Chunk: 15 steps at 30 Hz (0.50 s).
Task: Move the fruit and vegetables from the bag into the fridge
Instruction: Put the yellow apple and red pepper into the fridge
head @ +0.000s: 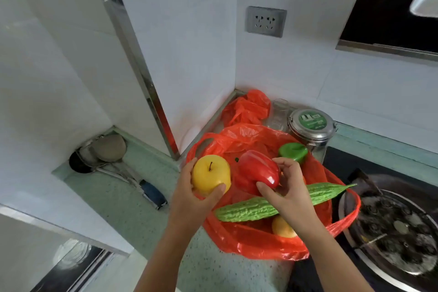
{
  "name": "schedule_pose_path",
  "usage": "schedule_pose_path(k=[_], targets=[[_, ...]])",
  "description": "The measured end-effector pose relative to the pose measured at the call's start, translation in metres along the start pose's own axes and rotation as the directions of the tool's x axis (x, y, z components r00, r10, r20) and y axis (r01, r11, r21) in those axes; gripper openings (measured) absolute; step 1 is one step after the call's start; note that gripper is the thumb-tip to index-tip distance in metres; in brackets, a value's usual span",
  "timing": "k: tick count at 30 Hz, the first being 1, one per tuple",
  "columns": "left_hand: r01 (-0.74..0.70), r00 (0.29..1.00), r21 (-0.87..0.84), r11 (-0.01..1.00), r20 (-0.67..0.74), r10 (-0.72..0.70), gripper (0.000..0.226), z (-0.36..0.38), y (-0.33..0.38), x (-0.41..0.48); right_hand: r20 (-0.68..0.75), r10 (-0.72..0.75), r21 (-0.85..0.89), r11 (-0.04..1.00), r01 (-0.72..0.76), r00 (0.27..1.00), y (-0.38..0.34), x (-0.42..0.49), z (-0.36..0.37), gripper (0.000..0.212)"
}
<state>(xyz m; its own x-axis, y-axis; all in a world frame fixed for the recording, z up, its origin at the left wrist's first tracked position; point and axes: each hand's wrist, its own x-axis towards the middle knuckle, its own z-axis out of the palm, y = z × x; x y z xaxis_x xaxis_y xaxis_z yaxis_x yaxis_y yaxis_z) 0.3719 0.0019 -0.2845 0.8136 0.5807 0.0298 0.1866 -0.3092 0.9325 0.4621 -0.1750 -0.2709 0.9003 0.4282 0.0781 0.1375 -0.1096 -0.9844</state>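
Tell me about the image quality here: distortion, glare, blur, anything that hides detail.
Head view: wide-angle distortion bends the wall corner and metal trim; lighting is soft and even. Glare spots sit on the red pepper in the right hand and on the red bag. The yellow apple in the left hand is fairly sharp; the stove at the right edge looks smeared.
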Motion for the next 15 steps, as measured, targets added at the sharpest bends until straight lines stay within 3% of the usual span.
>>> schedule_pose_path(k=[4,7,15], targets=[[-0.018,0.998,0.000,1.000,-0.054,0.018,0.082,-0.021,0.005,-0.046,0.181,-0.028,0.022,0.999,0.024,0.983,0.000,-0.024,0.001,0.056],[-0.002,0.985,0.034,0.999,-0.173,0.008,0.072,-0.036,0.007,-0.083,0.330,-0.065,0.061,0.997,0.048,0.942,-0.004,-0.043,0.008,0.067],[0.118,0.879,0.088,0.989,-0.473,-0.062,0.070,-0.073,0.003,-0.201,0.653,-0.165,0.091,0.986,0.139,0.739,-0.005,-0.095,0.054,0.074]])
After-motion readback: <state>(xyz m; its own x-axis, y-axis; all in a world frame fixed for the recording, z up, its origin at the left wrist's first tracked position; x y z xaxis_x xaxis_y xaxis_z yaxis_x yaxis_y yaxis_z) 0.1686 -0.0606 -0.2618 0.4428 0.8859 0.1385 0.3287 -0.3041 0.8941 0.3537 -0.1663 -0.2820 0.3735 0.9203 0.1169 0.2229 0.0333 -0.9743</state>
